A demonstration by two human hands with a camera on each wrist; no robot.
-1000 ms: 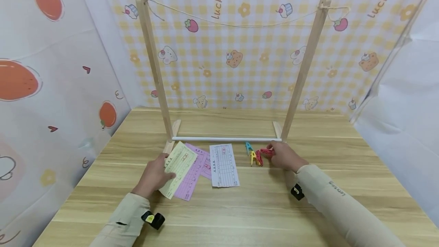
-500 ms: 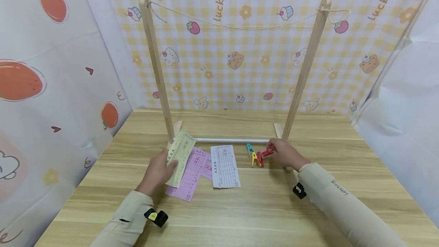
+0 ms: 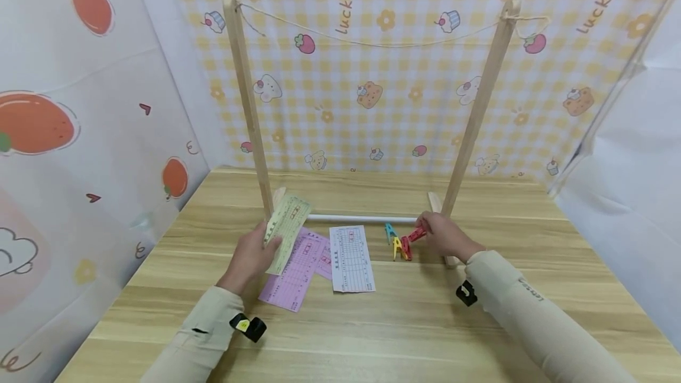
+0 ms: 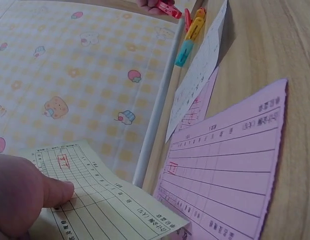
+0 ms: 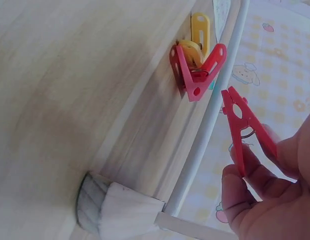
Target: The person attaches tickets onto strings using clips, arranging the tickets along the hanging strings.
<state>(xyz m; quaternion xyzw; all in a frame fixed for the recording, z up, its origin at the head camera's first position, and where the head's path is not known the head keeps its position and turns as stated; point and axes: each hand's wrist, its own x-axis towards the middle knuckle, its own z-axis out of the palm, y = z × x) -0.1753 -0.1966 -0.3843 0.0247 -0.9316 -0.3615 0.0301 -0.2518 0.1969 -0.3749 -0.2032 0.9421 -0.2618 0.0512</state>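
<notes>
The left hand (image 3: 254,256) pinches the yellow slip (image 3: 289,226), thumb on its printed face, to the left of the white slip (image 3: 352,260). In the head view the yellow slip overlaps a purple slip (image 3: 289,279); I cannot tell whether the two touch. A second purple slip (image 3: 323,260) lies partly beneath the first and reaches toward the white slip's left edge.

The right hand (image 3: 447,234), to the right of the white slip, grips a red clip (image 5: 242,122) by its spread handles, between thumb and fingers; the tips meet. Between that hand and the white slip, a blue clip (image 3: 390,233), a yellow clip (image 3: 396,244) and another red clip (image 3: 407,247) lie close together on the surface (image 3: 372,336).

Just beyond the white slip runs a white rod (image 3: 367,218). Farther out on its left and right stand the left post (image 3: 250,105) and right post (image 3: 479,108), with a string (image 3: 396,46) sagging between their tops.
</notes>
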